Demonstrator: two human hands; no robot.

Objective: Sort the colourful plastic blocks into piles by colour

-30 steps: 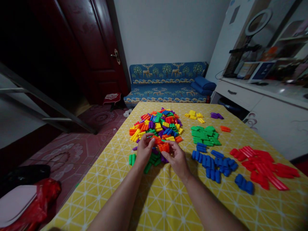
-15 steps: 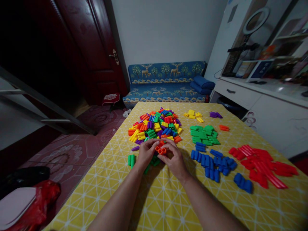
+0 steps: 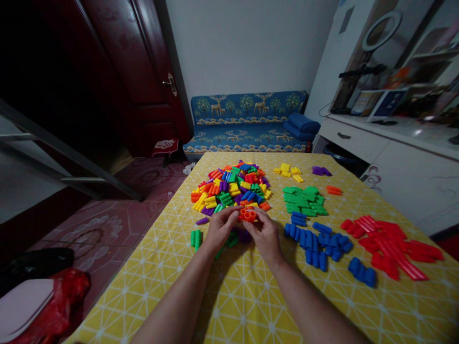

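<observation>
Both my hands meet over the near edge of a mixed pile of coloured plastic blocks on a yellow patterned tablecloth. My left hand and my right hand pinch a small cluster of orange tube blocks between their fingertips, its open ends facing me. Green and purple blocks lie partly hidden under my hands. A loose pair of green blocks sits just left of my left wrist.
Sorted heaps lie to the right: green, blue, red, yellow, purple and a few orange. A blue sofa stands beyond the table, white cabinets to the right, a dark red door to the left.
My hands drew together and lifted the orange cluster off the pile's edge, turning it so its open ends face me; it has shifted slightly right and up.
</observation>
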